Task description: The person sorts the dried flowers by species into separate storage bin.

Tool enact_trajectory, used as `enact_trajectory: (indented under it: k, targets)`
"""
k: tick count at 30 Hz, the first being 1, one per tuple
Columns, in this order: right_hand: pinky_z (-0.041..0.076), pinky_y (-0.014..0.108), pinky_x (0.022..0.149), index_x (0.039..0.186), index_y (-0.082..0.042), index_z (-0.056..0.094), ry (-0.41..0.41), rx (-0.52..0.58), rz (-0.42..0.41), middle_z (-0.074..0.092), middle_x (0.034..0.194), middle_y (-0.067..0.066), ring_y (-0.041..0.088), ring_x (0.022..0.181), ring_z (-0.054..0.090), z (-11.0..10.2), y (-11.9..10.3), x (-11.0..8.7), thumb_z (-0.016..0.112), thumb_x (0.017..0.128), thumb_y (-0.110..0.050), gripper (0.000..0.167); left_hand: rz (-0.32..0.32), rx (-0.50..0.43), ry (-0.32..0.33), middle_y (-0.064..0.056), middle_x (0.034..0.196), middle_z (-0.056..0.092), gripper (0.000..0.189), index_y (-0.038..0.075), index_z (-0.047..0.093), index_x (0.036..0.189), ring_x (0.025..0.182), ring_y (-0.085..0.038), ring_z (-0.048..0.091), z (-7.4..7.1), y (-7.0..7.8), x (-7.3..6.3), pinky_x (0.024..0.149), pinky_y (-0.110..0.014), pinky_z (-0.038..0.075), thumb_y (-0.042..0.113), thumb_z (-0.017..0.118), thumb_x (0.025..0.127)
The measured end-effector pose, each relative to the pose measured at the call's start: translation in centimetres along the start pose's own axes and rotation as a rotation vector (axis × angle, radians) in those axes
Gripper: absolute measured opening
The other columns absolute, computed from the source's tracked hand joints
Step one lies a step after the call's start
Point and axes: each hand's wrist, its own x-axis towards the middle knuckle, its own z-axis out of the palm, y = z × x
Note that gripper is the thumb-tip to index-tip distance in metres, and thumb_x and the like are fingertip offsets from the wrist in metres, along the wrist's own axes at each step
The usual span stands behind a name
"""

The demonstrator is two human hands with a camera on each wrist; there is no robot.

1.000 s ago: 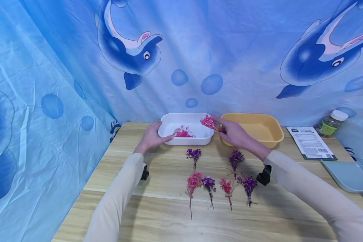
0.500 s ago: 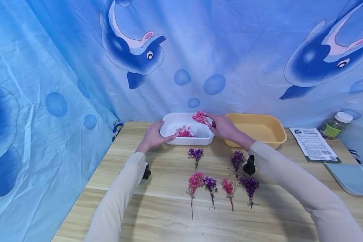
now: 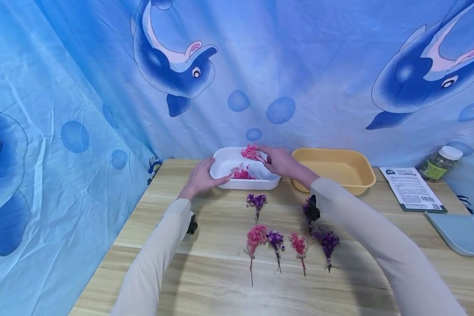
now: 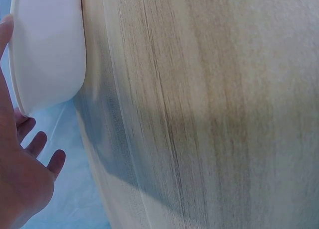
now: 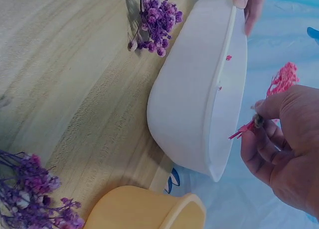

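A white basin (image 3: 249, 184) stands at the back of the table, with pink dried flowers (image 3: 242, 173) lying in it. My left hand (image 3: 199, 178) holds its left end, thumb over the front rim; in the left wrist view some fingers are spread off the basin wall (image 4: 47, 50). Above the basin's right part, my right hand (image 3: 281, 161) pinches a small bunch of pink dried flowers (image 3: 251, 153) by the tied stems. The right wrist view shows the blossoms (image 5: 284, 79) pointing away from the thumb, the bunch apart from the basin.
A yellow basin (image 3: 332, 169) is right of the white one. Purple bunches (image 3: 256, 201) and pink bunches (image 3: 256, 235) lie on the table (image 3: 205, 272). Farther right are a printed packet (image 3: 412, 188), a lidded jar (image 3: 438, 164) and a grey-blue dustpan (image 3: 458, 232). A dolphin-print curtain (image 3: 253, 66) hangs behind.
My right hand has moved left with the pink bunch, from between the basins to over the white basin. The left hand keeps its hold. The head view has shifted slightly.
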Motion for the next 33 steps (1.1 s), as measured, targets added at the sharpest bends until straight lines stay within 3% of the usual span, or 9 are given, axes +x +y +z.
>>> enact_trajectory:
  k: [7, 8, 14, 16, 27, 33]
  targets:
    - [0.049, 0.028, 0.054, 0.152, -0.004, 0.041, -0.086, -0.024, -0.006, 0.064, 0.076, 0.005, 0.016, 0.062, 0.057, 0.9, 0.2, 1.1, 0.065, 0.093, -0.002, 0.064, 0.001, 0.008, 0.007, -0.019, 0.157, 0.035, 0.103, 0.0, 0.037, 0.152, 0.142, -0.04, 0.03, 0.1, 0.0, -0.1, 0.115, -0.057, 0.025, 0.058, 0.078, 0.077]
    - [0.048, 0.028, 0.053, 0.152, -0.004, 0.041, -0.089, -0.025, -0.008, 0.067, 0.082, 0.007, 0.016, 0.06, 0.056, 1.1, 0.2, 1.2, 0.064, 0.092, 0.0, 0.064, 0.0, 0.007, 0.006, -0.019, 0.157, 0.035, 0.103, 0.0, 0.037, 0.152, 0.142, -0.039, 0.031, 0.1, 0.1, -0.1, 0.115, -0.057, 0.025, 0.058, 0.078, 0.077]
    - [0.053, 0.033, 0.063, 0.149, -0.002, 0.043, -0.118, -0.103, -0.029, 0.067, 0.089, 0.013, 0.018, 0.061, 0.052, 1.9, 0.4, 1.8, 0.06, 0.092, 0.004, 0.06, 0.004, 0.004, 0.009, -0.019, 0.156, 0.035, 0.103, -0.001, 0.038, 0.152, 0.142, -0.039, 0.031, 0.1, 0.3, -0.1, 0.115, -0.056, 0.026, 0.058, 0.078, 0.077]
    - [0.055, 0.034, 0.069, 0.148, -0.001, 0.045, -0.131, -0.132, -0.033, 0.066, 0.084, 0.013, 0.019, 0.065, 0.055, 2.2, 0.5, 1.9, 0.06, 0.092, 0.004, 0.058, 0.001, 0.004, 0.01, -0.018, 0.157, 0.035, 0.103, 0.0, 0.038, 0.152, 0.142, -0.039, 0.031, 0.1, 0.3, -0.1, 0.115, -0.056, 0.026, 0.059, 0.078, 0.077]
    - [0.056, 0.036, 0.084, 0.146, -0.004, 0.049, -0.207, -0.152, 0.007, 0.067, 0.122, 0.018, 0.025, 0.083, 0.065, 2.6, 0.4, 2.7, 0.057, 0.092, 0.006, 0.055, 0.001, 0.006, 0.017, -0.019, 0.157, 0.035, 0.104, 0.0, 0.037, 0.152, 0.142, -0.039, 0.031, 0.0, 0.1, -0.1, 0.115, -0.056, 0.025, 0.058, 0.078, 0.077]
    - [0.053, 0.04, 0.094, 0.148, -0.006, 0.048, -0.245, -0.148, 0.037, 0.065, 0.125, 0.019, 0.03, 0.101, 0.065, 2.8, 0.0, 2.8, 0.055, 0.094, 0.006, 0.056, 0.003, -0.021, 0.013, -0.02, 0.156, 0.036, 0.103, -0.002, 0.038, 0.151, 0.142, -0.039, 0.031, -0.2, 0.3, -0.2, 0.115, -0.056, 0.026, 0.055, 0.08, 0.076]
